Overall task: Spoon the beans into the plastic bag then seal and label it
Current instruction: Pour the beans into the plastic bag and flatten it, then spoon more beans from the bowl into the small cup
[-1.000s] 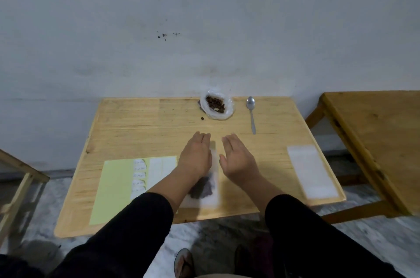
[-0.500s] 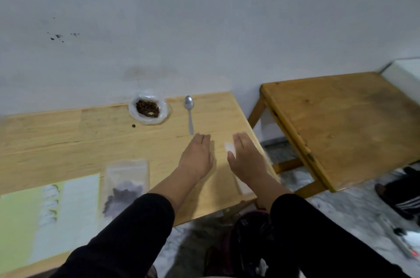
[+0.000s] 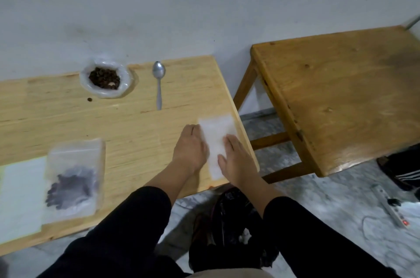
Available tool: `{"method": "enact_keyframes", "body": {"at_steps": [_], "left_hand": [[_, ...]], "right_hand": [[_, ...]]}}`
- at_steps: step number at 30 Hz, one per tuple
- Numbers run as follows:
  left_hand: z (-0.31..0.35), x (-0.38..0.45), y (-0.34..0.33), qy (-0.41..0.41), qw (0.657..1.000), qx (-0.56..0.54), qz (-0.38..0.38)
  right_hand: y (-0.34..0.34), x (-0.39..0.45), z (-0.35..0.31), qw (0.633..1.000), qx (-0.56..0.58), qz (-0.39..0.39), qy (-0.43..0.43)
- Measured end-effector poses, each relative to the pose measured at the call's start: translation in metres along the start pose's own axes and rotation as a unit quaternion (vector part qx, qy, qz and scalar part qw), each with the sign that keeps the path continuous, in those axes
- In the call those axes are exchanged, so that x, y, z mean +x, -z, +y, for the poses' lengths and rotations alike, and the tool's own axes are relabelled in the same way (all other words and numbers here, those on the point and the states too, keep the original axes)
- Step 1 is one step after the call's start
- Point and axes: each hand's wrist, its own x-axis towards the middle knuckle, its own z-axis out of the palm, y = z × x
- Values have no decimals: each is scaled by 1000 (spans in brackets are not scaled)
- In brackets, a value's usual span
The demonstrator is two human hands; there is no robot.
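Wooden tabletop [image 3: 136, 132] holds everything. Near its front edge lies a filled plastic bag [image 3: 75, 175] with dark beans inside. At the right edge, the left hand [image 3: 189, 150] and right hand [image 3: 236, 159] lie flat with straight fingers on an empty white bag [image 3: 217, 139]. By the wall sit a bag of beans [image 3: 104, 77] and a spoon [image 3: 158, 82].

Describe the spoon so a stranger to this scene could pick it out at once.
Find the light wooden table against the grey wall. Near its far edge an open bag of brown beans sits; just right of it lies the spoon, bowl toward the wall. It is the only metal thing there, slim and silver.
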Motion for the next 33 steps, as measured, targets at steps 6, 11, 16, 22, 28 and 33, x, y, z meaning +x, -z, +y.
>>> {"method": "enact_keyframes", "body": {"at_steps": [6,11,16,22,28,33], "left_hand": [[6,29,-3,45,999,-29,-2],[2,39,-7,20,999,-21,13],[3,31,-4,-16,996,-52,68],[3,31,0,-1,984,-135,113],[6,29,15,9,975,-184,124],[14,33,59,-49,971,-187,141]], "right_hand": [[-6,1,12,998,52,-12,-26],[1,1,13,998,47,-44,-22],[0,1,14,997,53,-53,-35],[3,3,13,993,88,-65,-52],[26,22,11,988,117,100,-7],[71,65,-7,979,117,161,48]]}}
